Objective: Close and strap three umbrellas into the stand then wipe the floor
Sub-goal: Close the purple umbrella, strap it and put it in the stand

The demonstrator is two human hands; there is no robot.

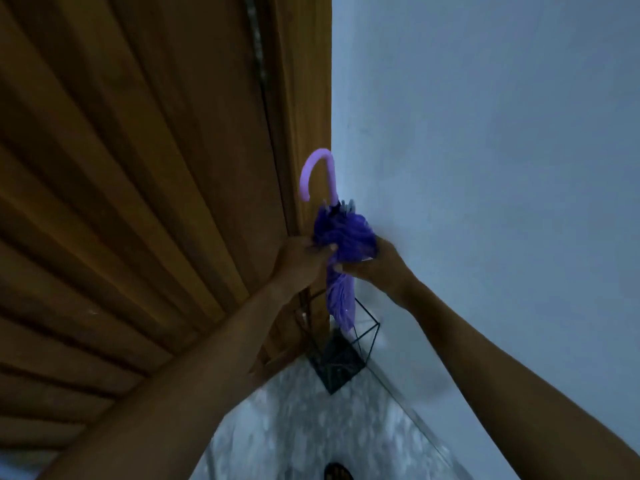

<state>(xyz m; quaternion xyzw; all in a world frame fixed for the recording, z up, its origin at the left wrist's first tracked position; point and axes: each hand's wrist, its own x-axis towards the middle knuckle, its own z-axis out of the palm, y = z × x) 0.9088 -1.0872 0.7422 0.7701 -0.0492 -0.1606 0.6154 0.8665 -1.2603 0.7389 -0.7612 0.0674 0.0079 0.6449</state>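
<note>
Purple umbrella (344, 233) stands upright at mid-frame, tip down at the mouth of the wire stand (341, 367) just below. My left grip (301, 259) and right grip (379, 266) both curl round its bunched cloth (gathering folds for strapping, I'd judge).
</note>
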